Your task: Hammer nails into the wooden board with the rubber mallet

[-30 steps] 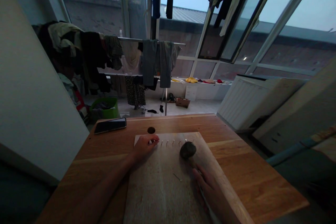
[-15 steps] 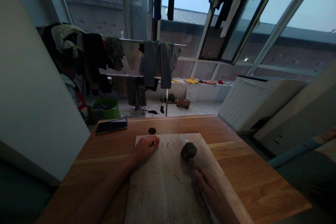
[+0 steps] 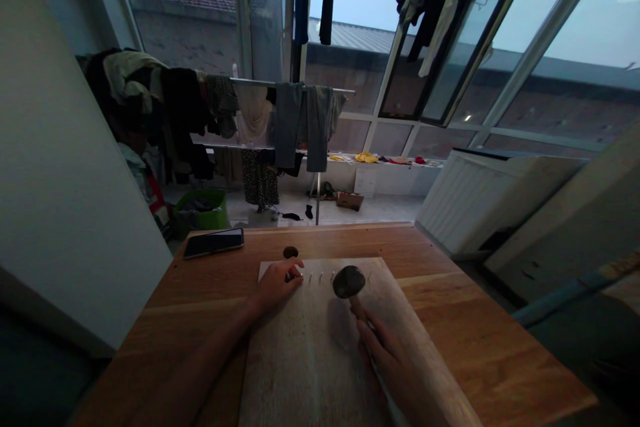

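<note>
A pale wooden board [image 3: 295, 360] lies on the wooden table [image 3: 190, 320]. Several upright nails [image 3: 321, 277] stand in a row near its far edge. My left hand [image 3: 280, 282] rests at the left end of that row, its fingers pinched round a nail [image 3: 301, 275]. My right hand [image 3: 383, 347] is closed on the wooden handle of a hammer [image 3: 349, 281]. The dark hammer head is raised above the board and hides part of the row.
A phone [image 3: 214, 243] lies at the table's far left, and a dark round hole [image 3: 291, 251] is just beyond the board. Behind the table are a laundry rack [image 3: 319, 200] with clothes and a green basket [image 3: 215, 210].
The hammer and my right hand have moved left and the head sits a little higher. The loose nail on the board no longer shows. My left hand has barely moved.
</note>
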`<state>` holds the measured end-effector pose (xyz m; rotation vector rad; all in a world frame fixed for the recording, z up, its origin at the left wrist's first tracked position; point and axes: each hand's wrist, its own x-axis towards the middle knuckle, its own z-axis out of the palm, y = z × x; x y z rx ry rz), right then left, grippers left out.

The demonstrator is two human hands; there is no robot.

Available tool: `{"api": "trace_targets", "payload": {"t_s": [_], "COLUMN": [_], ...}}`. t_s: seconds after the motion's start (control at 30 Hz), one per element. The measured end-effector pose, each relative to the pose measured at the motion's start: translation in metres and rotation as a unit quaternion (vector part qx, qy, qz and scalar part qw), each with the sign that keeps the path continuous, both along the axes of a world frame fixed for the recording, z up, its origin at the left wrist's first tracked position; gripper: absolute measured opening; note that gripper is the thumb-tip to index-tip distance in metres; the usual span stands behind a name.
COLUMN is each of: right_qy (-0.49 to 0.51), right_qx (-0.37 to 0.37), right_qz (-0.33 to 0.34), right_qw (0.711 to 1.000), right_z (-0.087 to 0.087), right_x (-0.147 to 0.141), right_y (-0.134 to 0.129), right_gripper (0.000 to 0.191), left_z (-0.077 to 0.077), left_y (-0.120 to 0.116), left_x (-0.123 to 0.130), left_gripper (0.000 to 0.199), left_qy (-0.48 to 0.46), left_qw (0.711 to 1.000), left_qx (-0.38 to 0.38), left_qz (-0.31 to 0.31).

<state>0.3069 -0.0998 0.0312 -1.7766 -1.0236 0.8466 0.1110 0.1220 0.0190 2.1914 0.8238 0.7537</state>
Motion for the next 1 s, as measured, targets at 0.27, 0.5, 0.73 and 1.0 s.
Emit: {"api": "trace_targets", "payload": {"t_s": [0.27, 0.5, 0.73, 1.0], "right_qy": [0.096, 0.042, 0.03, -0.002], "right_qx": [0.049, 0.035, 0.035, -0.034], "right_qz": [0.109, 0.161, 0.142, -0.016], "right_qw": [0.988, 0.985, 0.989, 0.999], "right_z": [0.03, 0.019, 0.014, -0.008], "right_x": [-0.038, -0.051, -0.048, 0.005], "right_y": [0.049, 0.063, 0.06, -0.005], "right_gripper": [0.054, 0.049, 0.051, 0.066], "left_z": [0.0, -0.001, -0.004, 0.034], "left_y": [-0.001, 0.0, 0.0, -0.026], "left_x": [0.001, 0.001, 0.002, 0.005], "left_gripper": [0.034, 0.026, 0.037, 0.019], "left_qy": [-0.015, -0.021, -0.029, 0.053], "left_qw": [1.0, 1.0, 0.999, 0.98], "left_qx": [-0.008, 0.01, -0.003, 0.173], "left_qz": [0.004, 0.002, -0.013, -0.079]}}
